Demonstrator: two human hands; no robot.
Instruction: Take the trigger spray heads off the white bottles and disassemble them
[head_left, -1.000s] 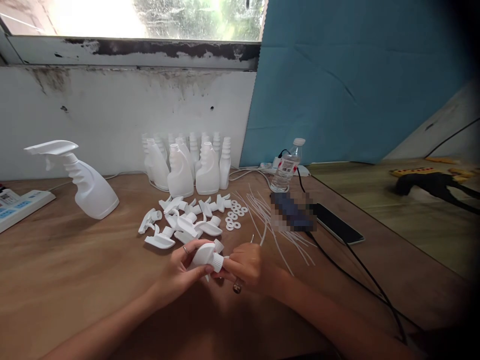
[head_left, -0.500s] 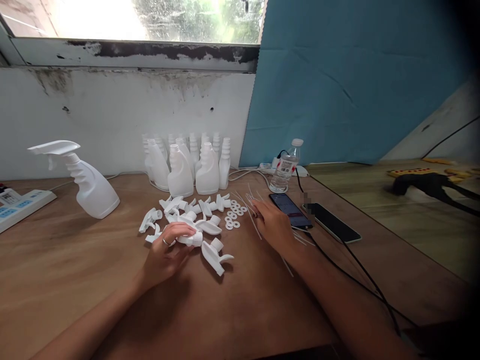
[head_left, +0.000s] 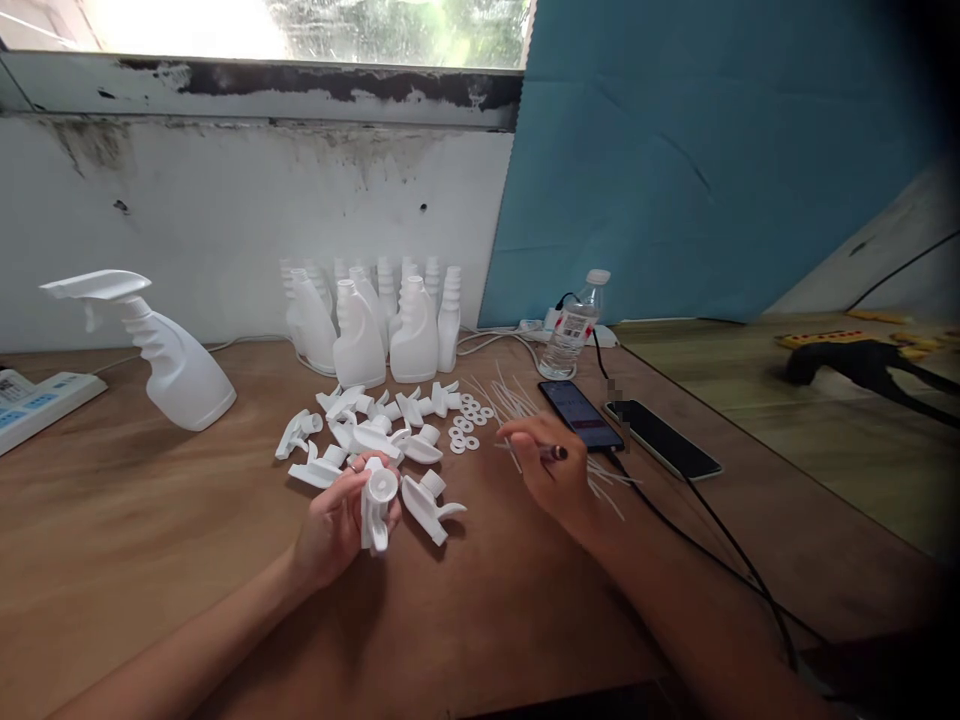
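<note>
My left hand (head_left: 334,530) is closed around a white trigger sprayer head (head_left: 380,500), whose round cap opening faces me. To the right, my right hand (head_left: 553,470) pinches a slim dark-ended pen (head_left: 551,453); its tip is too fine to make out. Behind and below that hand lie several thin white dip tubes (head_left: 510,395). More trigger heads (head_left: 375,436) are heaped just beyond my left hand, and a single trigger head (head_left: 429,508) rests close by on its right. Small white ring gaskets (head_left: 459,432) lie between the heap and the tubes.
Several open white bottles (head_left: 360,340) stand along the wall. A complete spray bottle (head_left: 184,370) is at the left, near a power strip (head_left: 52,405). Two phones (head_left: 581,415) with cables and a water bottle (head_left: 574,325) occupy the right side of the wooden table (head_left: 187,520).
My left hand has lifted a trigger head off the heap and turned its cap toward me. My right hand has drawn back from the tubes, turned and closed, with the pen now showing.
</note>
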